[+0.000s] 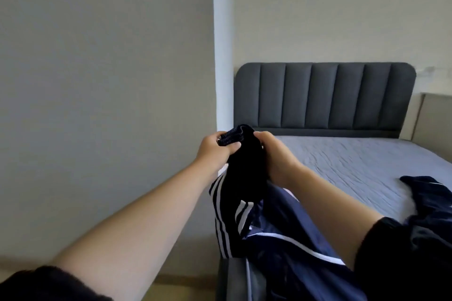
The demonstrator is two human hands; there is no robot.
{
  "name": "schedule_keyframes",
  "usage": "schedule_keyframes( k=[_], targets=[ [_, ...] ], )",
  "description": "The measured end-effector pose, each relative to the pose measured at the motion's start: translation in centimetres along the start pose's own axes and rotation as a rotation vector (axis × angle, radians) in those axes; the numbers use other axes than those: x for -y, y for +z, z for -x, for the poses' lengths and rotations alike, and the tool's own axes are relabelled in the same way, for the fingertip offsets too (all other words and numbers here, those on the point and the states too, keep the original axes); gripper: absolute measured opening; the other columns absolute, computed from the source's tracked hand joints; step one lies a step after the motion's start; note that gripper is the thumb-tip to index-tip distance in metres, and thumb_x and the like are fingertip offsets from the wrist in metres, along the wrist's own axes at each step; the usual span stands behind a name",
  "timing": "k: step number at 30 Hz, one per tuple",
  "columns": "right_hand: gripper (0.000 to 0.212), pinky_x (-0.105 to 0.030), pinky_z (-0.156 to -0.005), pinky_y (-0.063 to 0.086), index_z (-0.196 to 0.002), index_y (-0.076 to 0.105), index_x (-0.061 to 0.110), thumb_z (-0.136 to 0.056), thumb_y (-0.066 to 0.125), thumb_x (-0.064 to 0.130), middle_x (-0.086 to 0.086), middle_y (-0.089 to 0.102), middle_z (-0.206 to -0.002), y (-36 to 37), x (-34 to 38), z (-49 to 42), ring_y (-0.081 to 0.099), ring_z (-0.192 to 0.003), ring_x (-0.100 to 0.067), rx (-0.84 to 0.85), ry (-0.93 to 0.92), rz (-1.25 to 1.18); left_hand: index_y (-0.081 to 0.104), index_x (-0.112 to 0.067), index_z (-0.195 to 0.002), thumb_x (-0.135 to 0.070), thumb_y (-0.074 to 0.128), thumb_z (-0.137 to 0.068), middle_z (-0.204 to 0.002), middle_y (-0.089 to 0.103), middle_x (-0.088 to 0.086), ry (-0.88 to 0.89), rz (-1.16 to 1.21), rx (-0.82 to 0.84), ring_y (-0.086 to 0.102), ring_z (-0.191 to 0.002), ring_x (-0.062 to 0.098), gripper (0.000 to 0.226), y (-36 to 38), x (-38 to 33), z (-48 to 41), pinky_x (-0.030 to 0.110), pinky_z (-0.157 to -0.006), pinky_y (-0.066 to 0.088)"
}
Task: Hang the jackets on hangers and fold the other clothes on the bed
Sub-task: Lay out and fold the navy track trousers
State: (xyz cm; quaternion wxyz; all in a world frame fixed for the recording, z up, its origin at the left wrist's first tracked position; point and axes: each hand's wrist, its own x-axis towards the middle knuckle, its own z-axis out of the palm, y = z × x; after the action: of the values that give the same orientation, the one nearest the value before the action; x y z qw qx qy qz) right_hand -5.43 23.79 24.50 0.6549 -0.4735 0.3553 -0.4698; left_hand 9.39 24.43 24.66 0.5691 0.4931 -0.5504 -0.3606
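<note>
A plain grey wall (105,80) filled the left of the view. In front of it the left hand (212,151) was raised, its fingers (233,146) curled tight round the ribbed elastic band (231,138) of a black striped garment (242,178). It looked like track trousers, though the shape could not be told for sure. The garment hung in the air at the bed's left edge, bunched between the two hands, with its white stripes trailing down below the left wrist. Just to the right, the right hand (275,156) gripped the same bunched top, close beside the left.

The step in hand looked like finding the top edge before folding. To do it well, the hands would need to part along the band until it ran straight. A shake would let the rest drop free and show which way the stripes lay.

Below the right forearm lay a navy garment (281,234) with thin white piping. The black cloth touched or overlapped it, so a lift clear of it would stop the two tangling.

Further right the bed (354,161) offered a bare, lightly creased grey sheet under the padded headboard (325,98), a fair place to lay the piece flat. At the far right edge another dark garment (425,190) lay crumpled on the sheet.
</note>
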Motion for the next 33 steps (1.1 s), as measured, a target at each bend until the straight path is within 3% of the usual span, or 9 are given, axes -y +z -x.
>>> schedule_keyframes(
  k=[3,7,12,15,20,24,27,30,33],
  targets=[
    [0.032,-0.032,-0.084,0.053,-0.109,0.067,0.012,-0.091,0.058,0.037,-0.011,0.068,-0.099,6.4,2.5,-0.4,0.066,-0.091,-0.022,0.199,-0.069,0.091,0.063,-0.023,-0.086,-0.001,0.066,-0.085,-0.088,0.067,0.002,0.016,0.022,-0.078,0.065,-0.088,0.024,0.022,-6.1,-3.9,-0.3,0.036,-0.084,0.054],
    [0.029,-0.030,-0.072,0.056,-0.123,0.057,0.009,-0.095,0.049,0.006,-0.016,0.066,-0.107,14.8,4.8,0.1,0.066,-0.092,-0.025,0.431,-0.215,0.137,0.064,-0.018,-0.087,-0.004,0.067,-0.084,-0.089,0.069,0.006,0.061,0.011,-0.209,0.066,-0.086,0.025,0.014,-13.9,-9.0,1.1,0.038,-0.085,0.054],
    [0.040,-0.047,-0.105,0.043,-0.131,0.053,0.011,-0.092,0.047,0.001,-0.020,0.059,-0.129,23.2,6.5,1.0,0.055,-0.120,-0.037,0.598,-0.249,0.153,0.067,-0.017,-0.086,-0.010,0.068,-0.085,-0.077,0.072,-0.001,0.115,-0.014,-0.329,0.068,-0.071,0.016,0.008,-21.6,-14.3,3.7,0.025,-0.063,0.054],
    [0.043,-0.050,-0.109,0.037,-0.130,0.054,0.015,-0.090,0.046,0.002,-0.020,0.056,-0.133,27.2,7.1,1.6,0.049,-0.126,-0.038,0.662,-0.260,0.169,0.066,-0.016,-0.087,-0.011,0.068,-0.084,-0.078,0.072,0.001,0.139,-0.049,-0.417,0.069,-0.074,0.020,0.006,-24.8,-16.9,5.2,0.028,-0.068,0.055],
    [0.052,-0.040,-0.087,0.053,-0.125,0.055,0.012,-0.082,0.036,-0.010,-0.022,0.063,-0.119,31.0,7.6,2.6,0.063,-0.100,-0.033,0.736,-0.261,0.122,0.065,-0.016,-0.082,-0.007,0.066,-0.084,-0.064,0.071,-0.005,0.178,-0.102,-0.449,0.068,-0.062,0.013,0.009,-27.6,-19.7,7.3,0.023,-0.060,0.053],
    [0.059,-0.035,-0.074,0.055,-0.122,0.057,0.019,-0.079,0.036,-0.017,-0.015,0.068,-0.104,33.0,7.8,3.2,0.067,-0.087,-0.028,0.822,-0.319,0.184,0.065,-0.015,-0.084,-0.005,0.065,-0.085,-0.074,0.071,-0.001,0.212,-0.169,-0.492,0.067,-0.071,0.016,0.010,-29.0,-21.9,8.8,0.024,-0.066,0.050],
    [0.067,-0.042,-0.085,0.053,-0.122,0.057,0.021,-0.078,0.032,-0.023,-0.017,0.066,-0.111,34.2,7.9,3.3,0.065,-0.100,-0.033,0.839,-0.367,0.212,0.066,-0.014,-0.091,-0.005,0.063,-0.087,-0.084,0.069,0.003,0.211,-0.258,-0.477,0.066,-0.077,0.017,0.010,-30.0,-23.2,9.9,0.024,-0.069,0.051],
    [0.062,-0.031,-0.067,0.058,-0.105,0.064,0.022,-0.078,0.032,-0.023,-0.010,0.070,-0.095,34.4,8.0,2.9,0.068,-0.082,-0.024,0.750,-0.394,0.302,0.064,-0.016,-0.085,-0.004,0.063,-0.087,-0.079,0.066,0.001,0.183,-0.450,-0.489,0.063,-0.070,0.015,0.012,-30.9,-23.4,10.6,0.019,-0.057,0.052],
    [0.048,-0.016,-0.050,0.048,-0.092,0.065,0.021,-0.080,0.038,-0.017,0.000,0.065,-0.076,33.3,8.2,1.7,0.062,-0.063,-0.011,0.492,-0.584,0.550,0.063,-0.016,-0.078,-0.006,0.066,-0.083,-0.074,0.062,0.001,0.188,-0.766,-0.568,0.058,-0.071,0.019,0.011,-32.3,-23.2,10.8,0.027,-0.067,0.049]
  ],
)
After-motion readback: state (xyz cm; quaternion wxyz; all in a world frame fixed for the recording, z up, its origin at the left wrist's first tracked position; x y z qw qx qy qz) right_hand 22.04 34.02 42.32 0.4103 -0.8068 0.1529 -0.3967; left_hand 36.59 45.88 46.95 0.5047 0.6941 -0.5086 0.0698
